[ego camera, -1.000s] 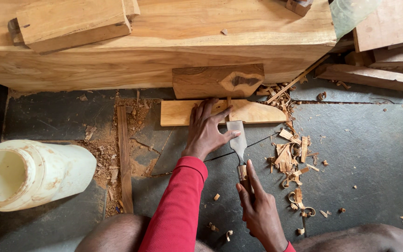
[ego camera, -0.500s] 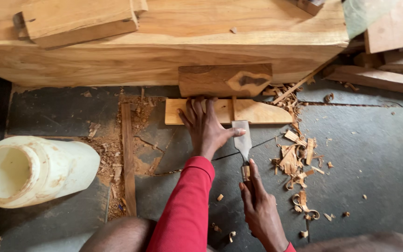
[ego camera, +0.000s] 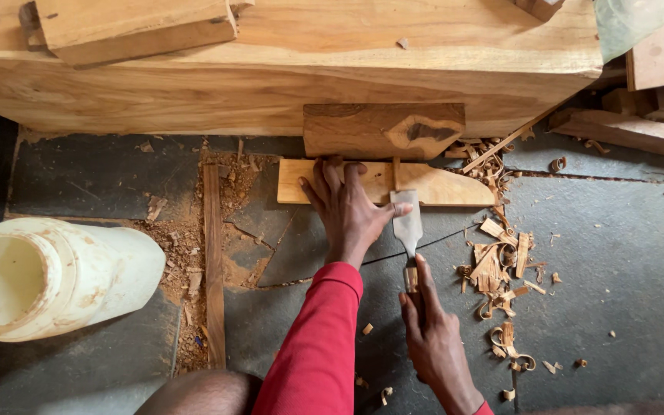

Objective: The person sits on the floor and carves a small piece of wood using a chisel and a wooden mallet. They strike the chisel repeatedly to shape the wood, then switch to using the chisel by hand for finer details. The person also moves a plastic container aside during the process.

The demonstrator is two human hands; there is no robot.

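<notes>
Left hand [ego camera: 347, 207] lay flat, fingers spread, palm pressing down on the pale wooden piece [ego camera: 382, 183], apparently pinning it so it wouldn't slide; it gripped nothing. That piece lay on the dark stone floor [ego camera: 616, 253], its far edge butted against a darker wood block [ego camera: 382, 129] which in turn sat against the big timber slab [ego camera: 293, 69] running along the floor's far edge, likely acting as a backstop. Right hand [ego camera: 432, 338] was closed around the handle of a chisel [ego camera: 407, 223], index finger stretched along the shank, probably for steering; the wide blade pointed away from the person with its edge resting on the near edge of the pale piece, just beside the left thumb. Curled wood shavings [ego camera: 501, 269] lay scattered on the floor right of the blade, near the right hand. A thin wood strip [ego camera: 213, 261] lay lengthwise amid sawdust left of the hands. A white plastic jug [ego camera: 48, 277] lay on its side near the floor's left edge, mouth open, well apart from both hands. A red sleeve [ego camera: 317, 346] covered the left forearm.
</notes>
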